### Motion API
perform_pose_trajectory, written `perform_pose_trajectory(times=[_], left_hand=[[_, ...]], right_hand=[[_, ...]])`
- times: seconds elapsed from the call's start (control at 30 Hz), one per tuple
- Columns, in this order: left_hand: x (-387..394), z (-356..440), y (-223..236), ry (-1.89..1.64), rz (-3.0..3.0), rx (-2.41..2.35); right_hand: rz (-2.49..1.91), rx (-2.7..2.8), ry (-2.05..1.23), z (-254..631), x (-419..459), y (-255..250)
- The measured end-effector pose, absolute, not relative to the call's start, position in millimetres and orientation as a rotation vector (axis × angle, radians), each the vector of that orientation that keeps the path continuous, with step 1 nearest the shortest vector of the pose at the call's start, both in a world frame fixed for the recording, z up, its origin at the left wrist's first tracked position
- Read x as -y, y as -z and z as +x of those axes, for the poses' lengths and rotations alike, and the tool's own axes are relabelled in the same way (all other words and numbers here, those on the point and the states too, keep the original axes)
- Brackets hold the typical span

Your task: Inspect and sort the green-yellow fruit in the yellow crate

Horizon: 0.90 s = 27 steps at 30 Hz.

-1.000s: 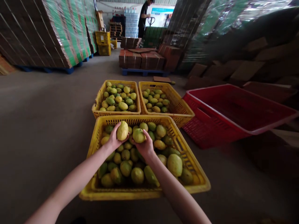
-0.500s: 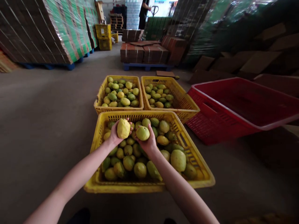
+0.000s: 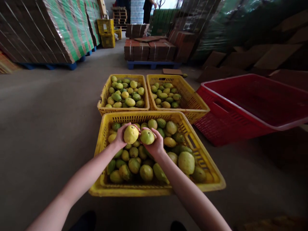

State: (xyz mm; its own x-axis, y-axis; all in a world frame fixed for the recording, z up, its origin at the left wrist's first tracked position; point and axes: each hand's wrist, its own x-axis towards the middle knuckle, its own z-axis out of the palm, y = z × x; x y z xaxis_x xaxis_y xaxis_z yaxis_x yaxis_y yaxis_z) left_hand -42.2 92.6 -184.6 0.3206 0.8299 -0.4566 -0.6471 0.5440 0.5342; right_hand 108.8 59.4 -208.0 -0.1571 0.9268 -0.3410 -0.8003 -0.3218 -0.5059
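Observation:
My left hand (image 3: 121, 136) is closed round a yellow lemon (image 3: 131, 134), whose tip faces me. Close beside it, my right hand (image 3: 156, 142) holds a greener lemon (image 3: 147, 137) with its stem end showing. Both hands are above the near yellow crate (image 3: 134, 192), which holds many green and yellow lemons. One large pale green fruit (image 3: 186, 163) lies at the right of this crate, below my right forearm.
Behind stand two more yellow crates, a left one (image 3: 99, 104) and a right one (image 3: 192, 100), both with lemons. A red crate (image 3: 216, 122) is to the right. Boxes on a blue pallet (image 3: 154, 65), wrapped stacks (image 3: 69, 29) and a person (image 3: 147, 11) are farther back.
The lemon in my left hand has turned, so its tip now faces me, and that hand has moved slightly right, nearer my right hand. The view has shifted slightly.

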Motion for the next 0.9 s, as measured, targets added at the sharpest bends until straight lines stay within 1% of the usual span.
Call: perform_pose_trajectory(times=[0.13,0.27,0.43,0.63,0.73,0.9], left_hand=[[-97,-45,184,-1.071,0.156,-0.742],[-102,-46,187,-1.066,0.087,-0.659],[-104,-44,191,-0.984,-0.014,-0.743],[-101,-47,191,-0.908,0.086,-0.885],[-102,-47,190,-0.89,0.026,-0.944],[-106,-44,194,-0.86,-0.039,-0.996]], right_hand=[[-0.588,0.165,-1.813,111,-62,213],[-0.576,0.06,-1.74,110,-64,215],[-0.684,-0.055,-1.68,109,-69,220],[-0.87,-0.025,-1.7,108,-71,233],[-0.977,-0.032,-1.76,108,-70,232],[-1.009,-0.011,-1.854,107,-67,220]])
